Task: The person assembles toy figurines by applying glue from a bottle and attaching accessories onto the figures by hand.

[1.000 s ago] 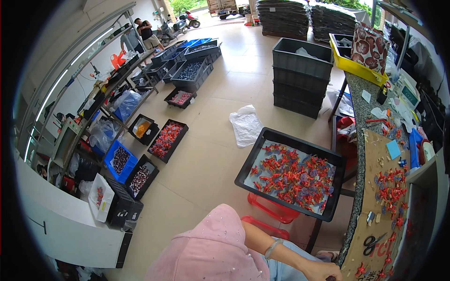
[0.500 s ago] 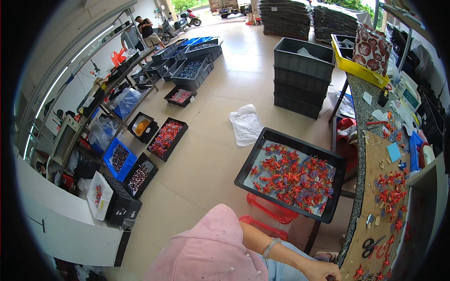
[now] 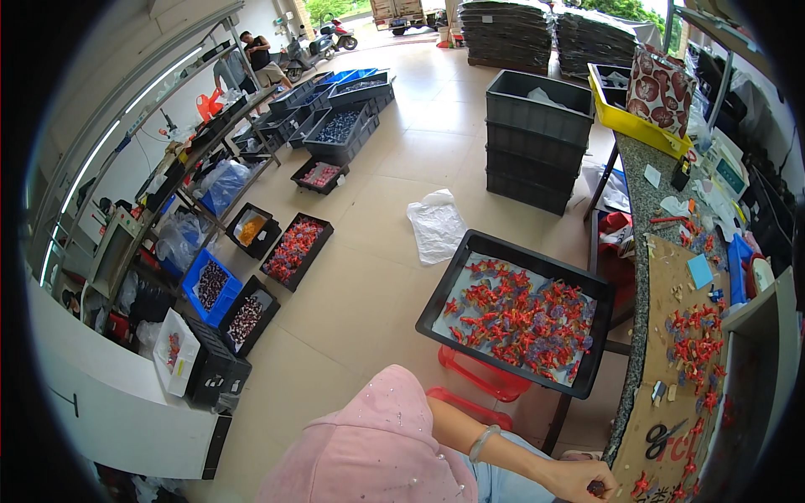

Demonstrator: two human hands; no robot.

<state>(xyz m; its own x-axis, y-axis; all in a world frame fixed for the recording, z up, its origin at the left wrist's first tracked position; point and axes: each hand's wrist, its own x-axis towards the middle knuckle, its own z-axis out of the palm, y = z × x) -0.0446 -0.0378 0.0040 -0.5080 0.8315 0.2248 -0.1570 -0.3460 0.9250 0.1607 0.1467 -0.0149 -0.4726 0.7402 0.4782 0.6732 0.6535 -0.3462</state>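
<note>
My left arm comes out of a pink sleeve at the lower edge, with a pale bangle on its wrist. The fingers of my left hand are curled round a small dark object, too small to name. The hand is beside the bench edge, close to a cardboard sheet. On that sheet are red and purple small figures and black scissors. Left of the bench, a black tray holds many more such red and purple pieces. My right hand is out of sight.
Red stools stand under the tray. Behind it rise stacked grey crates, near a white plastic sheet on the floor. Boxes of small parts line the left shelf. Another person stands at the far left.
My left hand has turned and risen slightly, so the dark object between its fingers shows more. The whole view has shifted a little.
</note>
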